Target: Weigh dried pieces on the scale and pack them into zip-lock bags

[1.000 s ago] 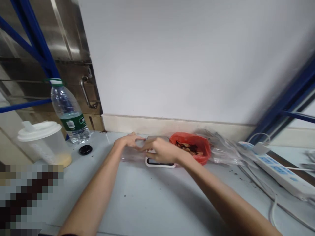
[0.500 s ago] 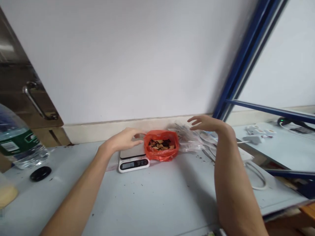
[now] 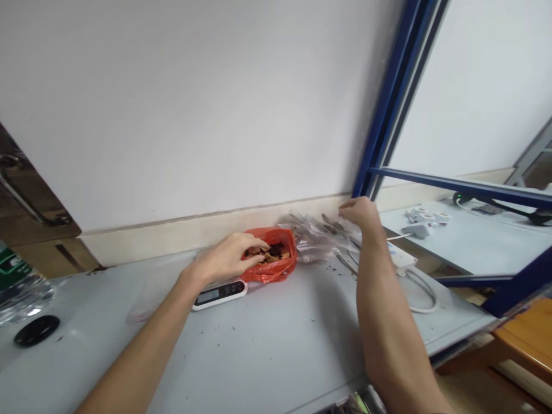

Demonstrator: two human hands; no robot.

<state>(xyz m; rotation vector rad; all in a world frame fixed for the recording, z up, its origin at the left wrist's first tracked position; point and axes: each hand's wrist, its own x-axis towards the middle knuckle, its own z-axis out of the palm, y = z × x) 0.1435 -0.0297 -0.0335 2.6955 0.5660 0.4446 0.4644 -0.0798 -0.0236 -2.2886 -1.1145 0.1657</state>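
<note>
My left hand reaches over the small white kitchen scale into the red plastic bag of brown and dark dried pieces. Its fingers are curled together over the pieces; what they pinch is hidden. My right hand is farther right by the wall, fingertips pinched down on the pile of clear plastic bags that lies just right of the red bag. The scale's display faces me, and the red bag rests against its right side.
A water bottle and a black cap sit at the far left of the grey table. A white power strip with a cable lies right of the bags. A blue steel frame rises behind; a wooden edge is lower right.
The view has swung right. My left hand moved from the scale into the red bag. My right hand dropped from the air onto the clear bags and closed.
</note>
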